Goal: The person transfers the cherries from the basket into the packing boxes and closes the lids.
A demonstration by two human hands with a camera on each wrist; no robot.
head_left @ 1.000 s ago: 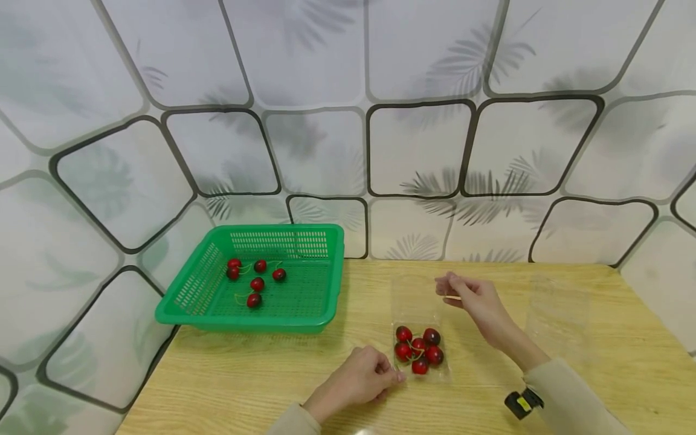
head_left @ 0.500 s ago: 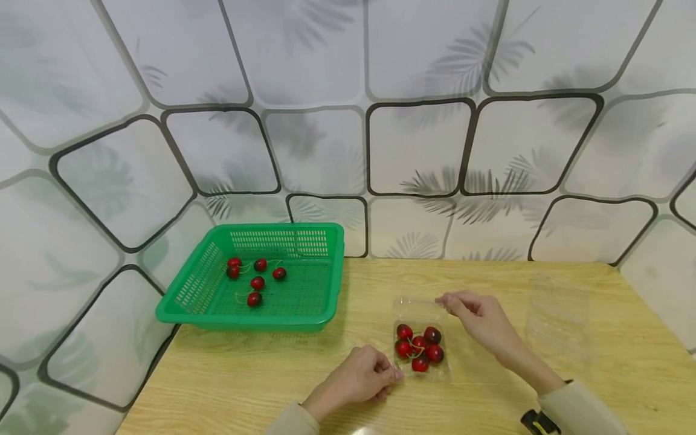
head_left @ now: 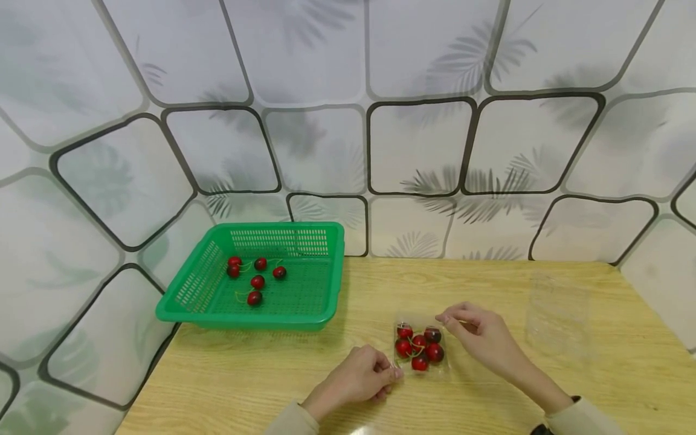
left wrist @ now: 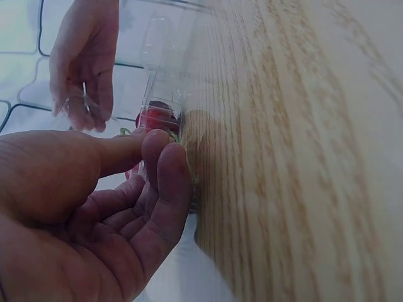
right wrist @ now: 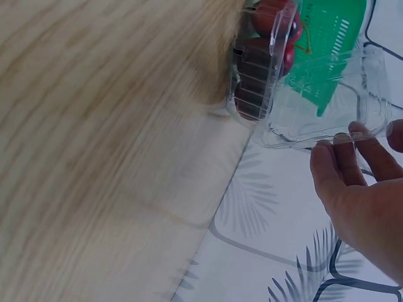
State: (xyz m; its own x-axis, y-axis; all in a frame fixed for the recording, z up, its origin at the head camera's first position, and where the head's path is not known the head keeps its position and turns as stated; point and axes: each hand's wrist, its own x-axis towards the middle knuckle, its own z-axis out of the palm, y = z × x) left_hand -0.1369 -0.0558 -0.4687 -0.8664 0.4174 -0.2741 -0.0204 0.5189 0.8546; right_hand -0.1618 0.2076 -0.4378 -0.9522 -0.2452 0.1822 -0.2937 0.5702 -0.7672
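A clear plastic clamshell box (head_left: 447, 368) rests on the wooden table, holding several dark red cherries (head_left: 435, 352). Its hinged lid (right wrist: 347, 108) stands tilted up over the box, partly raised. My right hand (head_left: 481, 335) pinches the lid's edge between thumb and fingertips, at the box's right back side. At the front left corner, my left hand (head_left: 359, 376) pinches the box's rim with thumb and bent fingers. In the left wrist view those fingers hide much of the box.
To the left stands a green plastic basket (head_left: 321, 320) with several loose cherries (head_left: 254, 298) inside. Another clear plastic container (head_left: 557, 314) stands on the right of the table. A patterned wall covering (head_left: 418, 151) closes off the back.
My right hand has come toward me and lower, swinging the lid down from lying back to tilted over the cherries. My left hand stays at the front corner.
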